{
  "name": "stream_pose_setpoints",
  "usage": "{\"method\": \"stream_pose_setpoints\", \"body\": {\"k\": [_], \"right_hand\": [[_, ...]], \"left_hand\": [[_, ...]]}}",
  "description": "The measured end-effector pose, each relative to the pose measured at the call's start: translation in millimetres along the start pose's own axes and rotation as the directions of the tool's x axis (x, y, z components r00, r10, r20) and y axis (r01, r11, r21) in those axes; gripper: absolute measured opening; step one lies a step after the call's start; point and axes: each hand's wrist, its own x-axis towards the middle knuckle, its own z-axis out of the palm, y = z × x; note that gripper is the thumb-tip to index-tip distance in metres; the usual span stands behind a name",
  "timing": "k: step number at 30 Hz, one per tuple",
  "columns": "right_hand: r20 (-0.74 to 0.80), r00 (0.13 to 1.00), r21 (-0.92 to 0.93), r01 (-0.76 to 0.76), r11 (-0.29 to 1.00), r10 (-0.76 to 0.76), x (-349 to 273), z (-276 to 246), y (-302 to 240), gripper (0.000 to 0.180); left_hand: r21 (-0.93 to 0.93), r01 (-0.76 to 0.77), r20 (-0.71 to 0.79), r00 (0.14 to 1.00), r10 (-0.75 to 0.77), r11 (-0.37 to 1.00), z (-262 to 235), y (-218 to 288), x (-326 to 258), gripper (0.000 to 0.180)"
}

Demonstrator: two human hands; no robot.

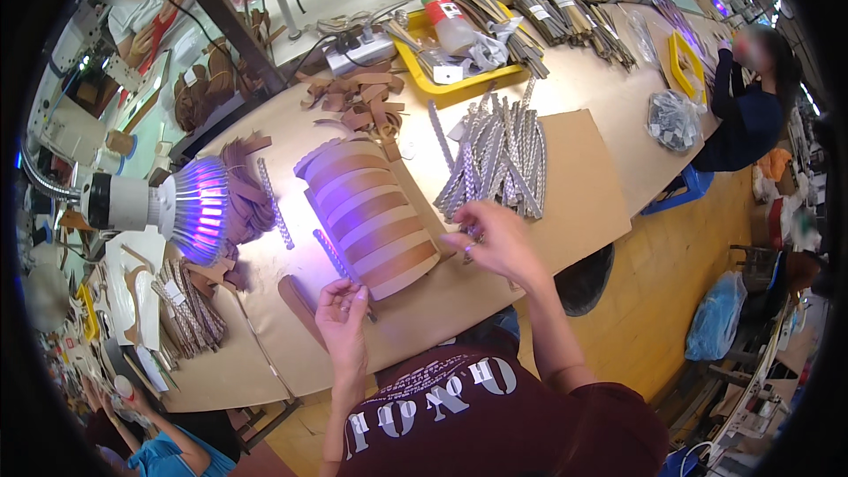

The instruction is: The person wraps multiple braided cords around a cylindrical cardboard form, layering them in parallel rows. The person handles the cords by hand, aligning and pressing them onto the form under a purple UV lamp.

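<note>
My left hand [343, 311] pinches the near end of a thin silvery braided strip [334, 256], its long axis running far-left; my right hand [495, 243], fingers loosely curled, touches the silver strip pile [496, 159] lying farther off.

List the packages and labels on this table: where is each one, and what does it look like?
Squeeze bottle: in the yellow tray at the far edge, lying tilted, clear with red cap and pale label.
Plastic bag: far right side, clear, crumpled, full of small grey pieces.
Paper tags: white, on dark strip bundles behind the tray.
</note>
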Motion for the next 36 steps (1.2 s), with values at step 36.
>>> {"method": "stream_pose_setpoints", "body": {"k": [36], "right_hand": [[0.158, 0.987, 0.821, -0.149, 0.551, 0.031, -17.9, -87.8, 34.4, 0.020]], "left_hand": [[0.185, -0.279, 0.481, 0.862, 0.160, 0.942, 131.6, 80.8, -14.5, 0.031]]}}
